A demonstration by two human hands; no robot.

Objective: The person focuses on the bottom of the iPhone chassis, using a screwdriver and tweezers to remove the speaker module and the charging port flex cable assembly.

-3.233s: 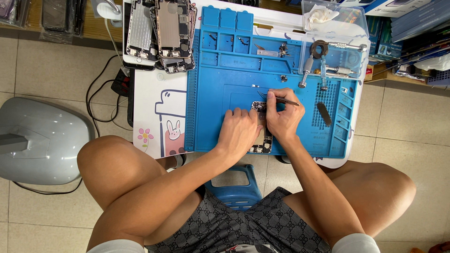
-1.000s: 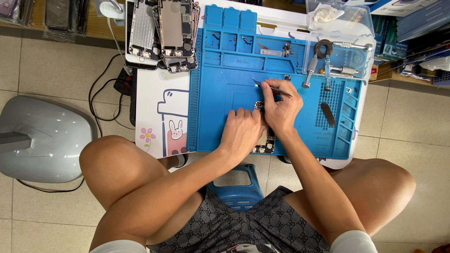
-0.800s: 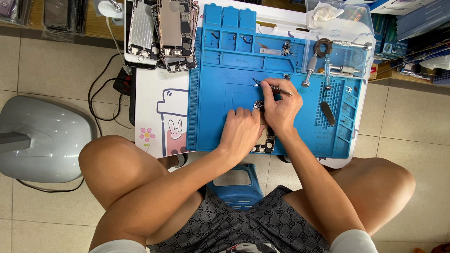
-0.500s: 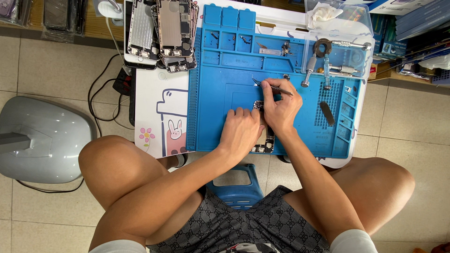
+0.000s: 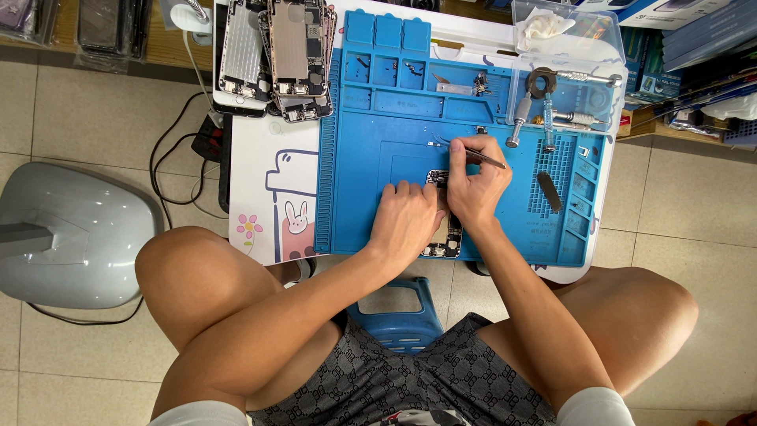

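Observation:
An opened phone body (image 5: 443, 237) lies on the blue work mat (image 5: 371, 158), mostly covered by my hands. My left hand (image 5: 406, 221) presses flat on its left side, holding it down. My right hand (image 5: 473, 185) pinches thin metal tweezers (image 5: 473, 155), whose tip points left to a tiny part on the mat just above the phone. Only the phone's top and bottom ends show between my hands.
Several stripped phone housings (image 5: 272, 55) are stacked at the back left. Screwdrivers (image 5: 520, 118) and a dark pry tool (image 5: 550, 191) lie on the mat's right side. A clear plastic box (image 5: 568, 31) sits at the back right. A grey rounded machine (image 5: 71, 237) stands on the floor at left.
Compared with three seconds ago, my right hand has moved up and away from the phone, and the tweezers' tip now reaches the mat above it. The left hand has stayed put.

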